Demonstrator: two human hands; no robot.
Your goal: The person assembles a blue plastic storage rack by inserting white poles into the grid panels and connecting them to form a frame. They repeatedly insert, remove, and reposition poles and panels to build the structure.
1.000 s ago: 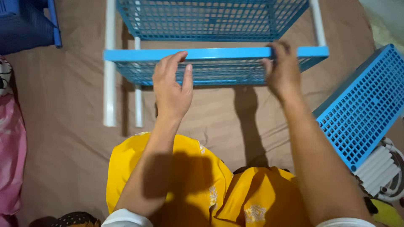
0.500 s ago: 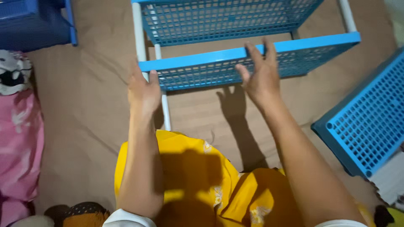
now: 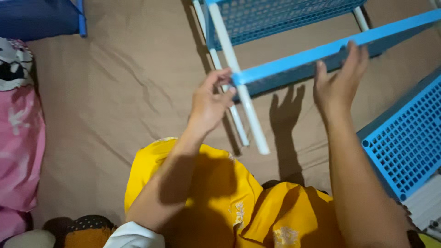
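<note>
A brown bedsheet (image 3: pixel 115 115), creased in long folds, fills most of the frame. On it, in the upper right of the frame, stands a blue mesh shelf rack (image 3: pixel 294 69) with white tube legs, tilted so one blue shelf edge runs diagonally from the centre up to the right edge. Its perforated shelves hold nothing that can be seen. One white leg (image 3: pixel 243 101) slants down from the top centre to just below the middle of the frame.

Both forearms rise from the bottom of the frame over a yellow garment (image 3: pixel 220 202) with pale embroidery. The left hand (image 3: pixel 209 103), just left of centre, has its fingers curled around the white leg at the corner where the blue shelf edge meets it. The right hand (image 3: pixel 337 80), right of centre, is spread flat with fingers extended upward, pressed against the blue shelf edge without closing around it.

At the right edge lies a separate blue mesh panel (image 3: pixel 404 142), empty, tilted on the sheet. A dark blue object (image 3: pixel 41 18) sits in the upper left corner. Pink fabric (image 3: pixel 18 156) runs down the left edge.
</note>
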